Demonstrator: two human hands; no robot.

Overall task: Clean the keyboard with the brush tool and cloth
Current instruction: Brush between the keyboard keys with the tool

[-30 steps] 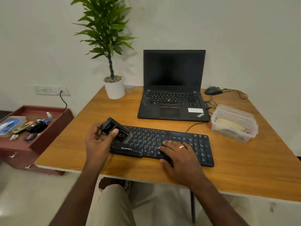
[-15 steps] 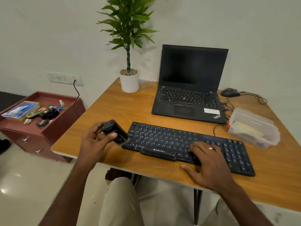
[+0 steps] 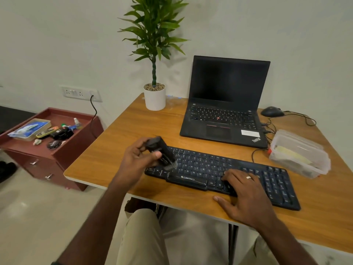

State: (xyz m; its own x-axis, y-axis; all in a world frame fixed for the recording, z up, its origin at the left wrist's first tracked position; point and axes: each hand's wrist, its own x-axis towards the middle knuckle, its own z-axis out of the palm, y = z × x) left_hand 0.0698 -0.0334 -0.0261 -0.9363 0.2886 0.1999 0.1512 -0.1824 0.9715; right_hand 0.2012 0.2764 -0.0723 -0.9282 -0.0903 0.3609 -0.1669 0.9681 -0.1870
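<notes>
Two hands in play from where I watch: the left hand grasps the brush tool, thumb across its black body and fingers curled behind, bristles angled down onto the left end of the keyboard; the right hand lies flat with straight fingers on the keys right of the space bar, gripping nothing, just pinning the board. That keyboard sits slantwise on the table, its front edge close to the table's near edge, below the laptop. Risks as I judge them: the brush is held high on its body and looks motion-blurred, so I can't say for sure the bristles are actually touching the keys; a stroke that rides too high moves no dust. Too much downward force could snag a keycap or skid the board toward the near edge if the right hand lifts. Dust flicked rightward lands under that right hand or toward the plastic box and the cable. I see no cloth loose on the table; it may be inside that box, so the wipe step could stall.
</notes>
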